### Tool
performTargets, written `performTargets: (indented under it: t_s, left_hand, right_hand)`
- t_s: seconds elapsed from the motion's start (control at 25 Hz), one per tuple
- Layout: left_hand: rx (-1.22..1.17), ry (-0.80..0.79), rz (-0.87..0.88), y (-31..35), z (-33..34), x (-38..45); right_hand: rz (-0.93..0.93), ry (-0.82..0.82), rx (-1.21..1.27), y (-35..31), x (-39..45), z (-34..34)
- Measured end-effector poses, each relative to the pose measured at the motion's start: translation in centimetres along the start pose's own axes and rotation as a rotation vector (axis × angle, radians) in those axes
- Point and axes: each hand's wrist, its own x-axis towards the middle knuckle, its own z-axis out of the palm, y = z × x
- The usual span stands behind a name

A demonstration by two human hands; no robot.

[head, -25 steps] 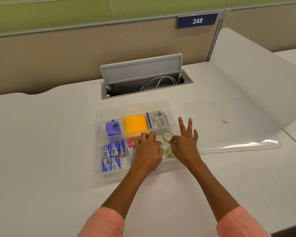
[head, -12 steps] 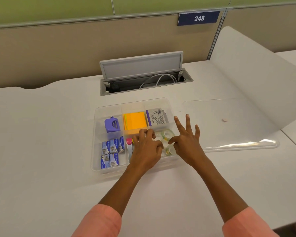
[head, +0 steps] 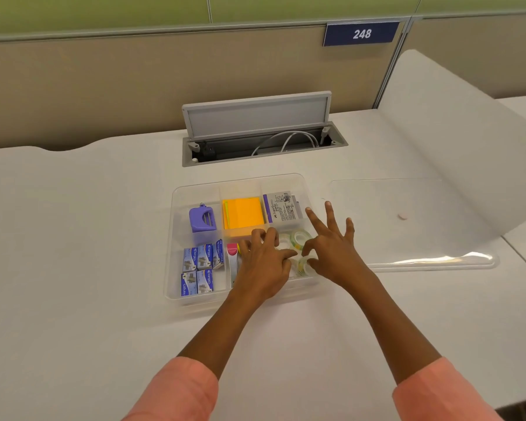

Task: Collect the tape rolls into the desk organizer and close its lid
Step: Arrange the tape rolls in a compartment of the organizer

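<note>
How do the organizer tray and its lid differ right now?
The organizer tray is deep and split into compartments; the lid is a flat sheet. The tray holds stationery and tape rolls, while the lid lies off beside it bearing only a small pale spot. Both hands reach into the tray, not the lid. Both are clear plastic.

My hands point(head: 264, 265) over tape rolls point(head: 299, 238) in the organizer's point(head: 176, 238) near-right compartment, lid point(head: 407, 238) just right.
</note>
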Motion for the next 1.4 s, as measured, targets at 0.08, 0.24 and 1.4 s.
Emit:
performTargets:
  t_s: [0.08, 0.24, 1.4]
  left_hand:
    - [-0.001, -0.013, -0.001, 0.0, 0.0, 0.1]
    - [-0.014, 0.02, -0.005, 0.0, 0.1, 0.0]
    - [0.005, 0.03, 0.005, 0.2, -0.2, -0.2]
  right_hand:
    - [0.015, 0.036, 0.0, 0.2, -0.3, -0.4]
    - [0.131, 0.06, 0.021, 0.5, -0.6, -1.4]
    - [0.235, 0.1, 0.236, -1.1, 2.4, 0.3]
